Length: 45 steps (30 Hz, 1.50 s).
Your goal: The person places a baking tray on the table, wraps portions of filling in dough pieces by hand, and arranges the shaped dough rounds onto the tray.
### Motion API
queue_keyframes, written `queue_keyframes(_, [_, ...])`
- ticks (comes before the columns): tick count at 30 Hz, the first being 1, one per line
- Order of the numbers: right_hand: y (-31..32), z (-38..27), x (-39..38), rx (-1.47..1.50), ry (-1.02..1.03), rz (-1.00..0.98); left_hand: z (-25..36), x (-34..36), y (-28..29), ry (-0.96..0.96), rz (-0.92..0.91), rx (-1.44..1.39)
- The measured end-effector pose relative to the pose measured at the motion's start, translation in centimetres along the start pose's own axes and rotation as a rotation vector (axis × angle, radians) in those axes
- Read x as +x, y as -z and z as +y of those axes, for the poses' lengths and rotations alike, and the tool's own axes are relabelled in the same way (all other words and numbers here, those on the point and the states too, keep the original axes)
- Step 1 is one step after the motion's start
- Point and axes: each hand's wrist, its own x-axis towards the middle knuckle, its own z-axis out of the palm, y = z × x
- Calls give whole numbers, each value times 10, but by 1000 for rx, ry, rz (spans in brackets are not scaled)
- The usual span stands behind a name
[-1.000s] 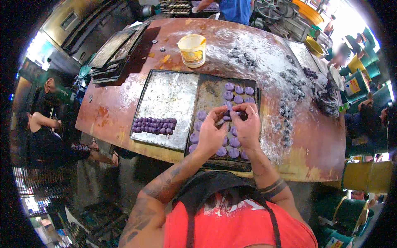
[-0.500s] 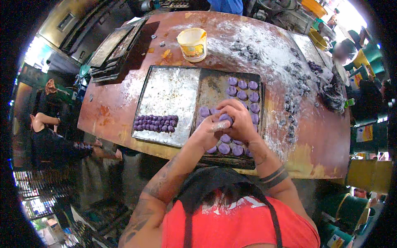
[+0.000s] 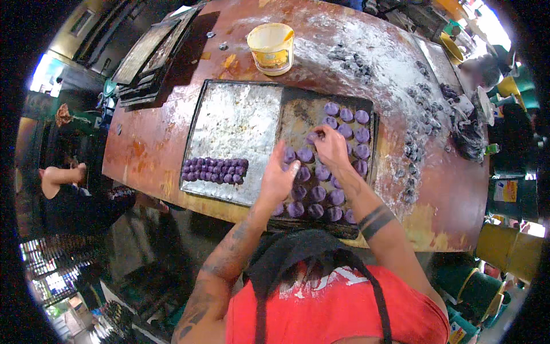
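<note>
My right hand (image 3: 332, 148) reaches over the dark baking tray (image 3: 297, 109), its fingertips closed on a purple dough ball (image 3: 311, 138) at or just above the tray surface. My left hand (image 3: 279, 179) hovers by that tray's left side with fingers outstretched, holding nothing. Several flattened purple dough rounds (image 3: 318, 194) sit in rows on the tray, some hidden under my right hand and forearm. Beside it lies a silvery, floured tray (image 3: 235, 114). Small dark purple balls (image 3: 215, 170) are packed in a block at its near end.
A yellow-and-white plastic tub (image 3: 271, 51) stands behind the trays. Stacked trays (image 3: 152, 60) rest at the table's far left. White flour (image 3: 381, 49) and dark lumps (image 3: 352, 62) cover the far right. At left is another person (image 3: 80, 198), beyond the table edge.
My hands have come apart. The right one has carried the dough ball from between both palms to the tray, while the left has moved left and opened. The view has shifted slightly.
</note>
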Motion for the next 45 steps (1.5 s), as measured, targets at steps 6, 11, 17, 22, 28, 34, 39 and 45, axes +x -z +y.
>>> queue_keyframes(6, [-9, -10, -16, -437, 257, 104, -52, 10, 128, -8, 330, -145])
queue_keyframes(11, [-10, 10, -12, -341, 396, -238, -51, 24, 140, 37, 309, 382])
queue_keyframes(17, [98, 124, -58, -463, -59, 360, -54, 18, 127, -47, 152, 1158])
queue_keyframes(22, [129, 198, -157, -396, -229, 355, -30, 31, 91, 27, 236, 435])
queue_keyframes(28, [84, 52, -126, 517, -101, 230, 23, -4, -5, 111, 24, -389])
queue_keyframes(34, [71, -30, -114, 31, 510, 109, 62, -34, -34, 106, -171, -362])
queue_keyframes(39, [92, -77, -138, 247, 234, 161, 76, -48, -27, 186, -131, -393])
queue_keyframes(45, [91, -42, -115, 560, 109, -199, 84, -43, -22, 90, -229, -532])
